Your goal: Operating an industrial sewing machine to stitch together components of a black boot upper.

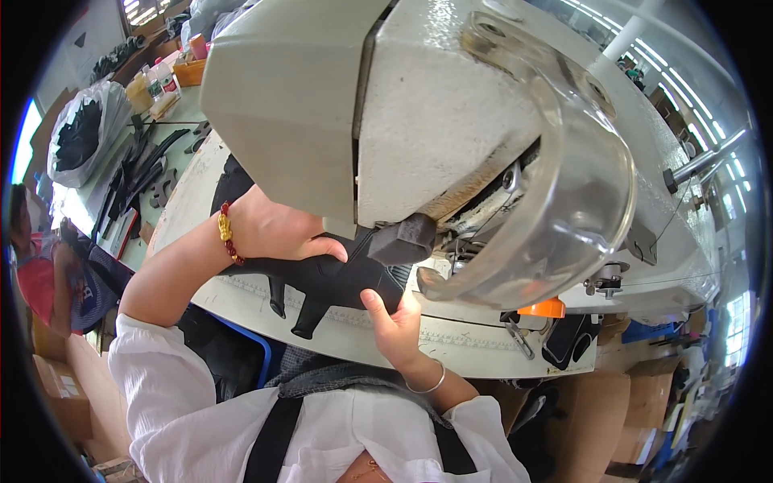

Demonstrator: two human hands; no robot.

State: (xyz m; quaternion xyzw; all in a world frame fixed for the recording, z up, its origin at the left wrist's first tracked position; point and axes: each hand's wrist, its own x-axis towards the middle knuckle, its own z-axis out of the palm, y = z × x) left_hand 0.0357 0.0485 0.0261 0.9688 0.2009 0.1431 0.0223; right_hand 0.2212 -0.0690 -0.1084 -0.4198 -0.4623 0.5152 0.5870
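Note:
Under the head of a pale sewing machine [451, 145] lies a black sewn piece [326, 278] with two narrow tabs on its near edge. My left hand [278, 229], with a red and gold bracelet, grips its left part. The thumb lies across the black surface, while the machine's head covers the other fingers. At the piece's right end my right hand [394, 326] holds the edge, thumb up and the other fingers largely hidden. The needle area is partly hidden by a dark foam block [403, 240] and a clear curved guard [564, 185].
A printed ruler strip [459, 336] runs along the table's near edge. Scissors-like metal clippers [519, 338] and a black phone-like object [568, 346] lie right of it. Black strips [133, 177] and a plastic bag [84, 133] occupy the left table. Another person [56, 282] sits at far left.

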